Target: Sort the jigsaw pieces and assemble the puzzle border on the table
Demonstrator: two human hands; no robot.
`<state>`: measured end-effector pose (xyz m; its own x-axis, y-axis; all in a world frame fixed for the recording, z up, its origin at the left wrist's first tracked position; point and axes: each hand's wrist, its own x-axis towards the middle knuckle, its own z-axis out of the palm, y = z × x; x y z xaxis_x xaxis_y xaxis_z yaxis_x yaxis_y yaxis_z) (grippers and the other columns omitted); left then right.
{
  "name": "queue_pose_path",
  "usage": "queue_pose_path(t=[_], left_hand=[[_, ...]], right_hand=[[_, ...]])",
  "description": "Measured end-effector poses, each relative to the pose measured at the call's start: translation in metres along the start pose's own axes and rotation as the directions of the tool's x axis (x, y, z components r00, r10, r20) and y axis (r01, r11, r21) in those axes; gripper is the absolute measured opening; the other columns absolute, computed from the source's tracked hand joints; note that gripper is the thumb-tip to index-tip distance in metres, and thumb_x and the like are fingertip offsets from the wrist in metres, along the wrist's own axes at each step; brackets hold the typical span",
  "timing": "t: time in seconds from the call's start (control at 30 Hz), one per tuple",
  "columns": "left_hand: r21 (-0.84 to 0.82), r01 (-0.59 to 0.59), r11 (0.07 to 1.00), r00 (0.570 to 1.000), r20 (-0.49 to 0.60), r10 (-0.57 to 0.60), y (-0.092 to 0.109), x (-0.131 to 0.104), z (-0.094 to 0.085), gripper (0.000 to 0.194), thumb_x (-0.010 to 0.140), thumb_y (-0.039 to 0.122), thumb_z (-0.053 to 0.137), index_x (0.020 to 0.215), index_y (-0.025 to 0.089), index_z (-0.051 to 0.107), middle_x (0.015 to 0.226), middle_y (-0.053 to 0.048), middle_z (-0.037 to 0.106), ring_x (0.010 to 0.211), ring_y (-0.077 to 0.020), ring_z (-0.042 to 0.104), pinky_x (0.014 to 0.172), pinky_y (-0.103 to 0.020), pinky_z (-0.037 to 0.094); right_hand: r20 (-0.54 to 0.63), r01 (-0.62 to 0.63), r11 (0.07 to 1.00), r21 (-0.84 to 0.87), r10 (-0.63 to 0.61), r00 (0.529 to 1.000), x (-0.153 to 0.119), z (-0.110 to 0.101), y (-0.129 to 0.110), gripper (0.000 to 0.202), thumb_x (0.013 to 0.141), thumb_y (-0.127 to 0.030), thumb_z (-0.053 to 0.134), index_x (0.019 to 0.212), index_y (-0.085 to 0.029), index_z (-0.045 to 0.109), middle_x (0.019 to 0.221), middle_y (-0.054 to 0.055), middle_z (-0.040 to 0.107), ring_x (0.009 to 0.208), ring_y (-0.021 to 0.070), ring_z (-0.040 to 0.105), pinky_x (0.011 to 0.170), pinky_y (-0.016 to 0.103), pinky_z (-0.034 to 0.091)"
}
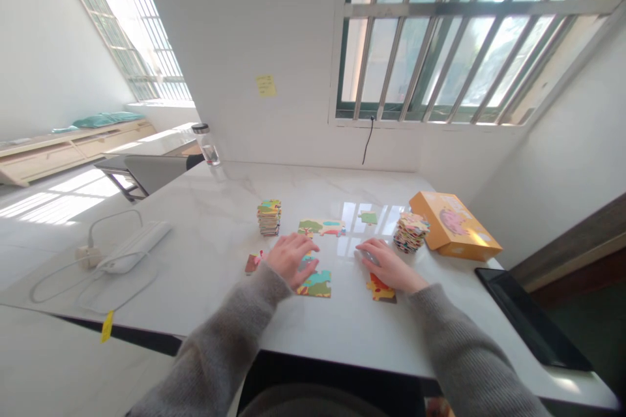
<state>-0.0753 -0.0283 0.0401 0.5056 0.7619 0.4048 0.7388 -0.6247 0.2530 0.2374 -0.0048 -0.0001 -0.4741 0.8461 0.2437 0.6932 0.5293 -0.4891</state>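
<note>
My left hand (293, 259), thumb apart from its fingers, lies over the left side of a partly joined jigsaw and hides some of it. Teal and green jigsaw pieces (317, 283) show below its thumb. Beyond the fingertips runs a row of joined pieces (323, 228). A brown and pink piece (251, 263) lies left of that hand. My right hand (388, 265) rests on the white table with fingers stretched out and nothing visible in them. Under its wrist side, orange and yellow pieces (380, 289) are partly covered. A single green piece (368, 217) lies farther back.
Stacks of jigsaw pieces stand at left (269, 218) and right (411, 232). An orange box (457, 225) touches or nearly touches the right stack. A black tablet-like slab (531, 319) lies at the right edge. A power strip (137, 247) with cables is left; a bottle (207, 145) stands behind.
</note>
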Motion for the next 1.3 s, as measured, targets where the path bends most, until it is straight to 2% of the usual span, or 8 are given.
queue_pose_path(t=[0.1, 0.17, 0.27, 0.37, 0.87, 1.03, 1.17, 1.3], left_hand=[[0.013, 0.088, 0.996, 0.987, -0.136, -0.085, -0.050, 0.011, -0.031, 0.024, 0.090, 0.030, 0.051, 0.106, 0.022, 0.066, 0.114, -0.007, 0.066, 0.113, -0.0246, 0.056, 0.104, -0.040, 0.043], [0.064, 0.151, 0.986, 0.973, -0.186, -0.137, -0.086, 0.018, -0.044, 0.028, 0.086, 0.029, 0.054, 0.110, 0.020, 0.065, 0.126, -0.009, 0.062, 0.121, -0.0268, 0.052, 0.108, -0.043, 0.041], [0.135, 0.233, 0.963, 0.962, -0.174, -0.209, -0.125, 0.026, -0.052, 0.035, 0.082, 0.032, 0.057, 0.115, 0.020, 0.063, 0.134, -0.010, 0.059, 0.126, -0.0288, 0.049, 0.109, -0.047, 0.039], [0.173, 0.256, 0.951, 0.965, -0.107, -0.240, -0.142, 0.028, -0.053, 0.032, 0.082, 0.032, 0.057, 0.112, 0.021, 0.063, 0.132, -0.009, 0.062, 0.125, -0.0291, 0.050, 0.106, -0.048, 0.040], [0.034, 0.218, 0.975, 0.975, 0.020, -0.219, -0.170, 0.037, -0.055, 0.029, 0.081, 0.031, 0.058, 0.106, 0.019, 0.064, 0.120, -0.008, 0.066, 0.117, -0.0264, 0.053, 0.109, -0.047, 0.039], [-0.045, 0.152, 0.987, 0.988, -0.029, -0.153, -0.173, 0.034, -0.059, 0.026, 0.080, 0.037, 0.063, 0.100, 0.020, 0.066, 0.122, -0.009, 0.065, 0.116, -0.0270, 0.056, 0.109, -0.049, 0.039], [-0.108, 0.140, 0.984, 0.980, -0.126, -0.153, -0.163, 0.034, -0.063, 0.027, 0.080, 0.042, 0.066, 0.095, 0.020, 0.065, 0.122, -0.010, 0.065, 0.114, -0.0279, 0.057, 0.106, -0.051, 0.041], [-0.106, 0.051, 0.993, 0.981, -0.183, -0.070, -0.128, 0.037, -0.060, 0.024, 0.080, 0.038, 0.069, 0.094, 0.020, 0.065, 0.118, -0.010, 0.066, 0.111, -0.0271, 0.057, 0.104, -0.051, 0.042]], right_hand=[[-0.009, 0.014, 1.000, 0.001, -0.014, 1.000, 0.000, 0.000, 0.000, 0.031, 0.093, -0.026, 0.052, 0.121, -0.025, 0.064, 0.115, 0.010, 0.063, 0.112, 0.0256, 0.056, 0.104, 0.046, 0.047], [-0.016, 0.019, 1.000, 0.000, -0.019, 1.000, 0.001, 0.001, 0.001, 0.031, 0.093, -0.026, 0.052, 0.120, -0.025, 0.065, 0.114, 0.010, 0.063, 0.111, 0.0259, 0.057, 0.103, 0.046, 0.048], [-0.015, 0.013, 1.000, -0.005, -0.013, 1.000, 0.002, 0.001, 0.002, 0.030, 0.092, -0.026, 0.052, 0.120, -0.026, 0.065, 0.114, 0.010, 0.063, 0.111, 0.0265, 0.057, 0.103, 0.046, 0.048], [-0.011, 0.007, 1.000, -0.013, -0.007, 1.000, 0.002, 0.002, 0.003, 0.031, 0.092, -0.026, 0.052, 0.120, -0.025, 0.065, 0.115, 0.010, 0.063, 0.112, 0.0268, 0.057, 0.103, 0.046, 0.048], [-0.010, -0.006, 1.000, -0.014, 0.005, 1.000, 0.002, 0.001, 0.001, 0.030, 0.092, -0.027, 0.053, 0.119, -0.025, 0.066, 0.114, 0.010, 0.064, 0.111, 0.0269, 0.057, 0.102, 0.045, 0.048], [0.005, 0.002, 1.000, -0.026, -0.002, 1.000, 0.001, 0.000, 0.001, 0.031, 0.093, -0.027, 0.051, 0.120, -0.023, 0.064, 0.115, 0.011, 0.063, 0.111, 0.0268, 0.056, 0.103, 0.045, 0.047], [0.010, 0.002, 1.000, -0.020, -0.002, 1.000, 0.001, -0.001, 0.000, 0.031, 0.093, -0.028, 0.050, 0.120, -0.023, 0.064, 0.116, 0.011, 0.063, 0.112, 0.0267, 0.056, 0.103, 0.045, 0.046], [0.012, -0.006, 1.000, -0.018, 0.006, 1.000, 0.001, 0.000, 0.000, 0.031, 0.094, -0.029, 0.049, 0.121, -0.022, 0.064, 0.116, 0.011, 0.063, 0.112, 0.0270, 0.055, 0.104, 0.046, 0.046]])
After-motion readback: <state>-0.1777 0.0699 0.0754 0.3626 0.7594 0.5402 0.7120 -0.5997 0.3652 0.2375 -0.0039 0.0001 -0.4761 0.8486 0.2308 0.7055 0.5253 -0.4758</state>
